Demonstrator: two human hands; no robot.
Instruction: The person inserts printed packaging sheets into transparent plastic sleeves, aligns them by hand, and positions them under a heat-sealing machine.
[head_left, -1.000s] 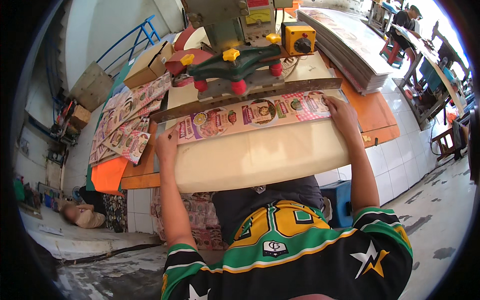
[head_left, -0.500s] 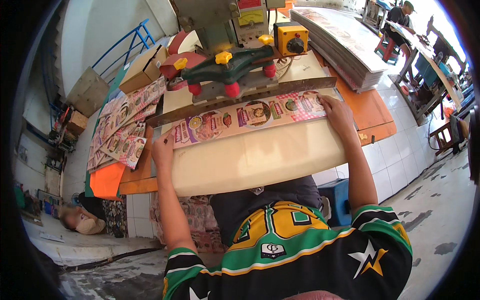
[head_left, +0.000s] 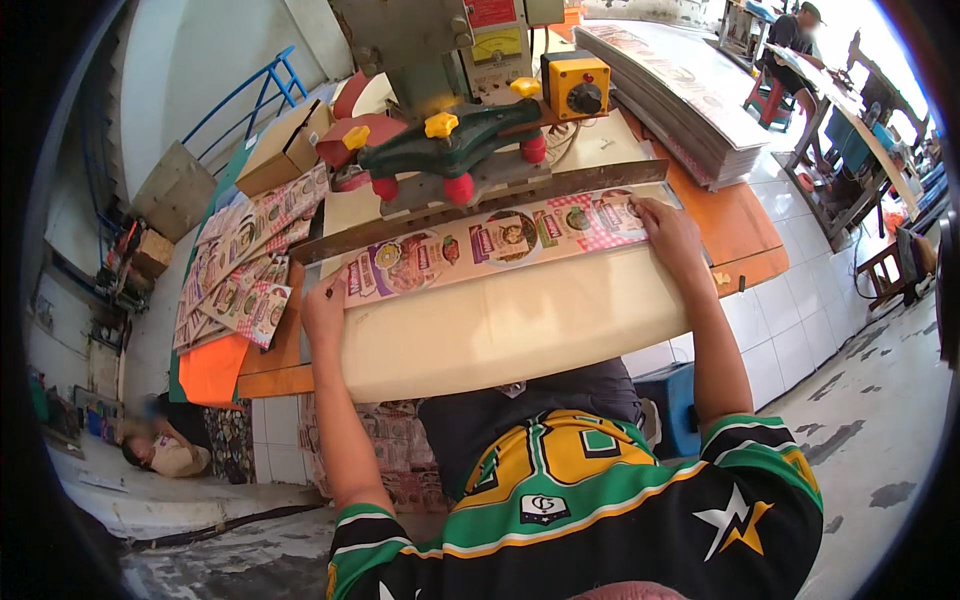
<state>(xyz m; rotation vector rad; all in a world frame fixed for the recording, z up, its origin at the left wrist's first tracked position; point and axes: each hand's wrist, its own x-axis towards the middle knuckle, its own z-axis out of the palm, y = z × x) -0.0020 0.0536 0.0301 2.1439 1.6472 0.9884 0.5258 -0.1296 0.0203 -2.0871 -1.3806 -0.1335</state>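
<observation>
A long printed strip (head_left: 490, 245) is lying across the cream board (head_left: 500, 325), just in front of the metal bar (head_left: 480, 205) of the press (head_left: 450, 150). The left hand (head_left: 323, 310) is gripping the strip's left end at the board's left edge, fingers curled on it. The right hand (head_left: 668, 232) is pressing flat and open on the strip's right end. Left of the board, a pile of printed sheets (head_left: 240, 270) is lying on the orange table (head_left: 735, 225). Right of the press, a tall stack of sheets (head_left: 680, 95) is resting behind a yellow switch box (head_left: 575, 85).
</observation>
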